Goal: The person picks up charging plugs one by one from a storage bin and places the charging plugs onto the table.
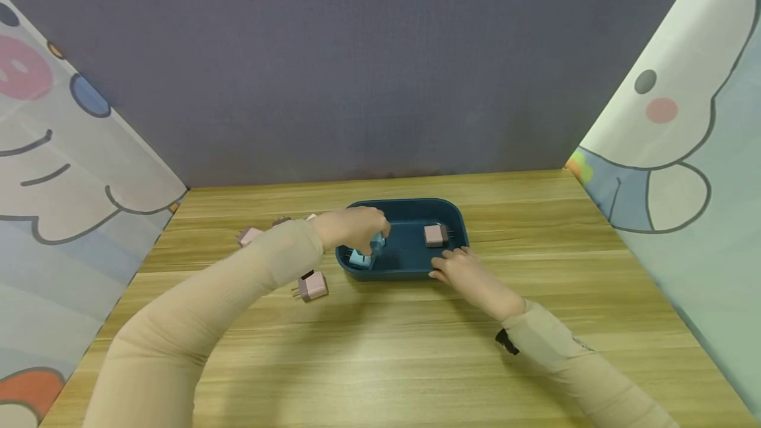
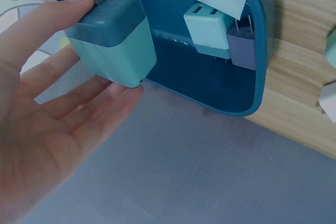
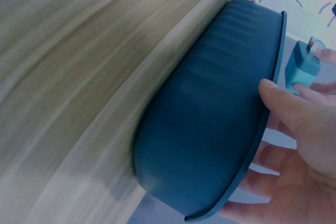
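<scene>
A dark blue plastic bin (image 1: 410,275) stands on the wooden table. Above its left part, my left hand (image 1: 355,226) pinches a teal wall charger (image 2: 113,40) between thumb and fingers, prongs toward the thumb in the left wrist view. A light blue charger (image 1: 361,259) lies inside at the left end, and a pink charger (image 1: 434,236) lies near the right end. The left wrist view also shows a purple-grey charger (image 2: 242,45) in the bin. At the front right corner my right hand (image 1: 472,279) grips the rim, thumb outside and fingers over the inner side.
On the table left of the bin lie several more chargers, among them a pink one (image 1: 313,286) near the front and another pink one (image 1: 250,236) partly behind the left sleeve. A grey panel (image 1: 374,71) rises behind the table, with cartoon-printed sheets (image 1: 660,111) at both sides.
</scene>
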